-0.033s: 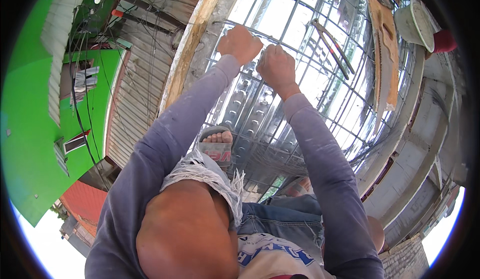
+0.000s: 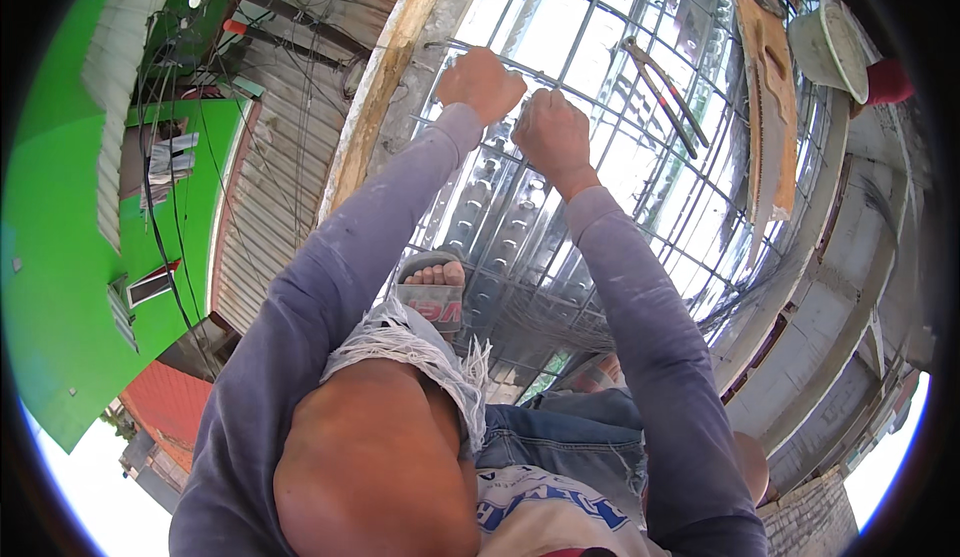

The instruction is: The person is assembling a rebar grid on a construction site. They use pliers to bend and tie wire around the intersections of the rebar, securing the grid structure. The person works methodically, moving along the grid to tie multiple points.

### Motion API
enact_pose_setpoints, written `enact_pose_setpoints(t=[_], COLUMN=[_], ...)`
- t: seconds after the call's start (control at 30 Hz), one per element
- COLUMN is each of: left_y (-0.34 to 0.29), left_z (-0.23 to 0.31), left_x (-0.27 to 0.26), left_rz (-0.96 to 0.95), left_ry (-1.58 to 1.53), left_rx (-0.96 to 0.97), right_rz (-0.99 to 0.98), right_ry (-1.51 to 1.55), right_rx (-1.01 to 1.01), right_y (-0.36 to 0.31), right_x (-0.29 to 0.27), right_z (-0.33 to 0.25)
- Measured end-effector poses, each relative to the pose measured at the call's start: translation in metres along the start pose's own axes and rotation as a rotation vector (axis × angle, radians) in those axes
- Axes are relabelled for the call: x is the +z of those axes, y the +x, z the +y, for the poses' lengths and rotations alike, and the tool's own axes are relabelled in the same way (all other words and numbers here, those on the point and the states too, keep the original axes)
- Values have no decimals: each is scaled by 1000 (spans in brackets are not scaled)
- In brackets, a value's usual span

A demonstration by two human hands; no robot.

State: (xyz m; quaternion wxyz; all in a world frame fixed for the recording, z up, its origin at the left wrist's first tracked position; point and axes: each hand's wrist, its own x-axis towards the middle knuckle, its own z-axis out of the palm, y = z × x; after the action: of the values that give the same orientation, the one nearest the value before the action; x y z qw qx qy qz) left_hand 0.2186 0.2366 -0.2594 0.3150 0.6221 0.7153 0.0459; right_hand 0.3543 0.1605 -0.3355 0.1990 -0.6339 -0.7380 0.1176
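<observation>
Over a grid of thin steel bars (image 2: pixel 575 37), both of my hands are closed side by side. My left hand (image 2: pixel 482 85) is a fist at a bar near the concrete edge. Just to its right and slightly nearer, my right hand (image 2: pixel 555 135) has its fingers pressed together at the same part of the grid. Whatever they grip is hidden by the fingers. Shiny ribbed metal decking (image 2: pixel 515 212) lies under the bars. Long-handled pincers (image 2: pixel 665 97) rest on the grid to the right of my hands.
A wooden plank (image 2: pixel 745 7) at the right bears a handsaw (image 2: pixel 757 127). Beyond it is a pale bucket (image 2: pixel 830 49). A bundle of thin wire (image 2: pixel 565 319) lies near my sandalled foot (image 2: pixel 435 275). Along the left runs a timber-edged concrete border (image 2: pixel 385 92), with cables (image 2: pixel 175 207) past it.
My left wrist and forearm have shifted very slightly upward. Both hands stay closed at the same place, and the pincers have not moved.
</observation>
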Motion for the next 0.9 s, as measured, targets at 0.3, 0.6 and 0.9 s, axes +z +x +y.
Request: enact_pose_setpoints(t=[0.3,0.6,0.9], left_y=[47,-4,9], left_z=[-10,5,-10], left_x=[45,61,48], left_rz=[-160,198,46], left_ry=[-148,-533,-305], left_rx=[-104,128,437], right_rz=[98,127,113], right_ry=[66,155,831], right_rx=[-60,14,499], right_y=[2,-8,22], right_x=[7,12,-62], right_z=[7,15,17])
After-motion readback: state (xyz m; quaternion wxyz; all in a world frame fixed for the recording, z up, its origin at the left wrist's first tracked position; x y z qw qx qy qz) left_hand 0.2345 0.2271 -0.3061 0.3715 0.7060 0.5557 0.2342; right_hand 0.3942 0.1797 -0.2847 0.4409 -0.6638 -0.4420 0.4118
